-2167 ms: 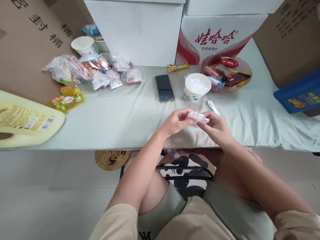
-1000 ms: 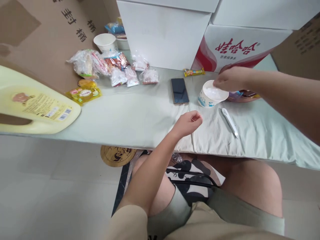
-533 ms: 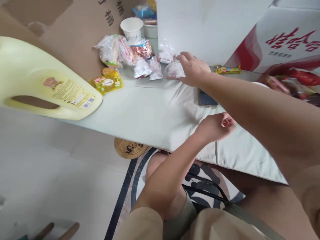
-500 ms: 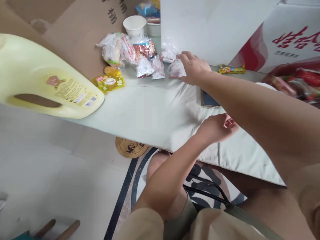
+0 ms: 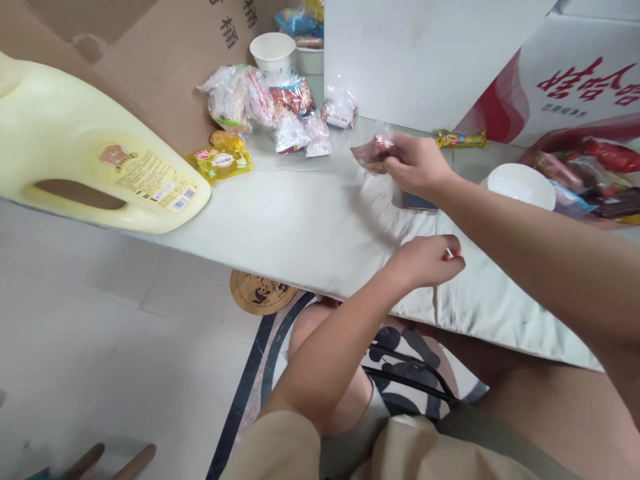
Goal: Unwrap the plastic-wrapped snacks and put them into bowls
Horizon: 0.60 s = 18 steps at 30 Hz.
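My right hand [image 5: 420, 163] pinches a small clear-wrapped snack packet [image 5: 371, 153] with reddish contents, held a little above the cloth-covered tabletop [image 5: 290, 207]. Lower down, my left hand [image 5: 427, 261] is closed, and a tiny white and red bit shows between its fingers; what it is cannot be made out. A similar small packet [image 5: 340, 112] lies against the white box. To its left sits a cluster of wrapped snacks [image 5: 293, 99], with a yellow snack packet [image 5: 223, 160] in front. Partly behind my right wrist is a dark flat object [image 5: 419, 201].
A large yellow jug [image 5: 165, 180] lies at the left. Paper cups [image 5: 273, 50] and a white box [image 5: 400, 60] stand at the back. A yellow wrapped bar [image 5: 460, 139], a white bowl [image 5: 523, 187] and a bag of snacks [image 5: 595, 177] are at the right.
My right hand has closed on the small packet, lifted it off the table and drawn it back toward me. My left hand stays closed, shifted slightly left.
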Tool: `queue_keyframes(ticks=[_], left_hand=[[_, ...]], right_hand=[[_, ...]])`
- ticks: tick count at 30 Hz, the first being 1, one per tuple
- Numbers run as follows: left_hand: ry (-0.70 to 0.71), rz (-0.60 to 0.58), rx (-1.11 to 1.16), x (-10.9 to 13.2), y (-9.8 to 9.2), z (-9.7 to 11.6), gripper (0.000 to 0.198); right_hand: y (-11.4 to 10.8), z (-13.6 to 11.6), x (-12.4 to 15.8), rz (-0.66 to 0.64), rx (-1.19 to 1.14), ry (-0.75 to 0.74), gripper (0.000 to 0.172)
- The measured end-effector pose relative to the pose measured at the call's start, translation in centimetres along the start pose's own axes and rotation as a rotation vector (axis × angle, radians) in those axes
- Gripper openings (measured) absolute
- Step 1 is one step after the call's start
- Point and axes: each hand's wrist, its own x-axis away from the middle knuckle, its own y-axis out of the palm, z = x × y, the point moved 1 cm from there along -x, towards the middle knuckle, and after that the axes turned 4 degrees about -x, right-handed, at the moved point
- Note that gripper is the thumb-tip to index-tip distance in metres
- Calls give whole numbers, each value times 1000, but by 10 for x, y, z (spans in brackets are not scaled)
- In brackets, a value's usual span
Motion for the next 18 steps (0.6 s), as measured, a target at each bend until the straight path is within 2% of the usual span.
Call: queue_keyframes(ticks=[3,5,7,9,11,14,16,18], left_hand=[[5,47,28,-1,1,-3,5],[-14,59,143,-2,2,-4,9],[-91,51,347,-4,3,-5,16],[-190,25,578,-8,5,-5,27],[-266,-28,770,-12,10,-4,41],[-278,-165,932,-19,18,-2,59],[-231,-139,949,-23,23,-1,62],[-177,-12,921,-28,25,-2,60]], right_hand=[[-34,11,71,238,-155,-55,21],[-51,26,126,475,-98,-70,24],[-56,46,176,607,-23,11,33],[-49,63,215,736,4,29,32],[-35,75,235,752,-33,18,27],[-12,82,238,604,-132,-24,20],[-2,83,231,467,-226,-66,19],[1,86,227,348,-319,-115,23]])
